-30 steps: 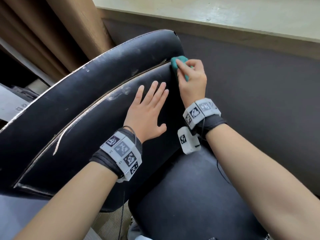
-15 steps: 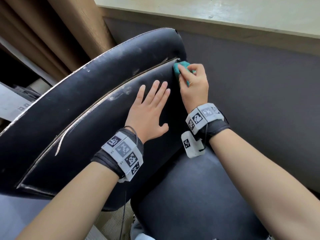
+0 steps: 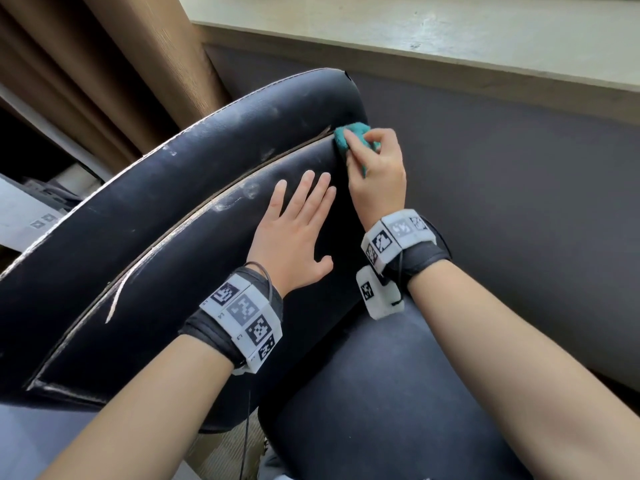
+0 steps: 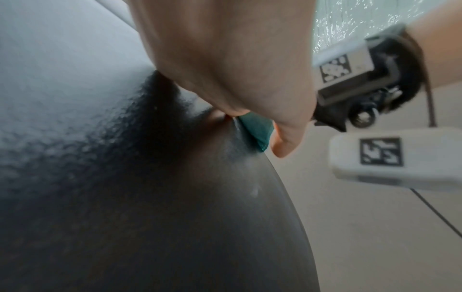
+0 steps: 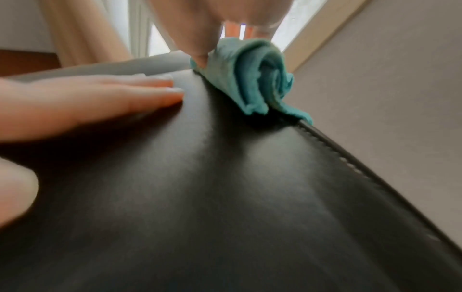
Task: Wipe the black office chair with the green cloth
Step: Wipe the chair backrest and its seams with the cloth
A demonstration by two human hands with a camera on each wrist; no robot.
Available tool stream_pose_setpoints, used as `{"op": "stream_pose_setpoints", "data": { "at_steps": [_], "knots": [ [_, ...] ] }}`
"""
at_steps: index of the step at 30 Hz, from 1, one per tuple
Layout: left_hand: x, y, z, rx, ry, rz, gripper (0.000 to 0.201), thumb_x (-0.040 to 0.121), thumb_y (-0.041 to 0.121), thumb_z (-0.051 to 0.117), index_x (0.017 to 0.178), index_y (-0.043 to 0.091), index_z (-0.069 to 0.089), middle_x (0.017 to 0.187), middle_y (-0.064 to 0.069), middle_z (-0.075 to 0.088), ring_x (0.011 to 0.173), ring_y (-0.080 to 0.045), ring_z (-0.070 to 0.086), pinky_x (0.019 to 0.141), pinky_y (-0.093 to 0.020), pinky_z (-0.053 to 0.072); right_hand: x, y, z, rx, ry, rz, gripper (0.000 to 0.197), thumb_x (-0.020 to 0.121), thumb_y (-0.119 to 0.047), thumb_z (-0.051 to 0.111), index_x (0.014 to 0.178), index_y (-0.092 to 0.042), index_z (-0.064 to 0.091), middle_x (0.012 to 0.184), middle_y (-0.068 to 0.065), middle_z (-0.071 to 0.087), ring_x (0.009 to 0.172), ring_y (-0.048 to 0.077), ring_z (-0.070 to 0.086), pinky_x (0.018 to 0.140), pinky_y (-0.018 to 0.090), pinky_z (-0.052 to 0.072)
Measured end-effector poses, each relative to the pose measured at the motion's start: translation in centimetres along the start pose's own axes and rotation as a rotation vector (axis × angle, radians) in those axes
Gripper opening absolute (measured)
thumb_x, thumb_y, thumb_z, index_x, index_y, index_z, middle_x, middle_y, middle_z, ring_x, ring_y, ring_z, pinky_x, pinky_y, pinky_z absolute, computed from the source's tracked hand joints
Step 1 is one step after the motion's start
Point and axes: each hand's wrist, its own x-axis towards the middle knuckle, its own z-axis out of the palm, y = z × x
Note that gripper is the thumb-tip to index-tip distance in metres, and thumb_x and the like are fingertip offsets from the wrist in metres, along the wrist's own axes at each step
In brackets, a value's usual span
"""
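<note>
The black office chair (image 3: 166, 244) fills the middle of the head view, its worn backrest tilted toward me and the seat (image 3: 374, 403) below. My right hand (image 3: 375, 168) grips the bunched green cloth (image 3: 349, 135) and presses it against the backrest's right edge, near the seam under the headrest. The right wrist view shows the cloth (image 5: 250, 83) rolled up on the stitched edge of the chair (image 5: 225, 197). My left hand (image 3: 298, 230) lies flat on the backrest just left of the cloth, fingers straight. In the left wrist view the cloth (image 4: 257, 130) peeks out under the right hand (image 4: 237, 59).
A brown curtain (image 3: 114, 71) hangs behind the chair at the upper left. A pale window sill (image 3: 450, 32) runs along the top, above a dark grey wall (image 3: 519, 188) close to the chair's right side. Papers (image 3: 24, 216) lie at the far left.
My right hand slid the cloth a little down and back up along the backrest's right edge. The left hand stayed flat in the same place.
</note>
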Motion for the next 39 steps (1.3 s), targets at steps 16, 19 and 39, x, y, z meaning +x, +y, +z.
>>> {"op": "stream_pose_setpoints", "data": {
  "at_steps": [16, 19, 39],
  "knots": [
    [-0.1, -0.3, 0.1, -0.017, 0.019, 0.031, 0.09, 0.085, 0.055, 0.041, 0.15, 0.014, -0.007, 0.158, -0.005, -0.013, 0.145, -0.023, -0.014, 0.107, -0.042, -0.021, -1.1, -0.7, 0.2, 0.174, -0.032, 0.194, 0.032, 0.088, -0.01, 0.051, 0.116, -0.005, 0.065, 0.106, 0.019, 0.052, 0.096, 0.029, 0.055, 0.087, 0.033, 0.047],
    [-0.4, -0.9, 0.1, 0.0, 0.02, 0.052, 0.087, 0.087, 0.052, 0.04, 0.15, 0.015, -0.007, 0.158, -0.003, -0.012, 0.145, -0.021, -0.012, 0.108, -0.039, -0.021, 0.2, -1.3, 0.3, 0.214, -0.046, 0.216, 0.034, 0.089, -0.017, 0.049, 0.118, -0.007, 0.064, 0.107, 0.019, 0.051, 0.101, 0.028, 0.053, 0.092, 0.033, 0.044],
    [-5.2, -2.8, 2.1, -0.084, 0.166, -0.157, 0.093, 0.073, 0.05, 0.062, 0.147, 0.007, 0.024, 0.155, -0.016, 0.02, 0.143, -0.03, 0.014, 0.114, -0.043, 0.002, 2.2, -2.4, -2.5, 0.298, -0.414, 0.393, 0.041, 0.091, -0.003, 0.041, 0.128, -0.014, 0.056, 0.124, 0.006, 0.042, 0.117, 0.012, 0.042, 0.099, 0.01, 0.022]
  ]
}}
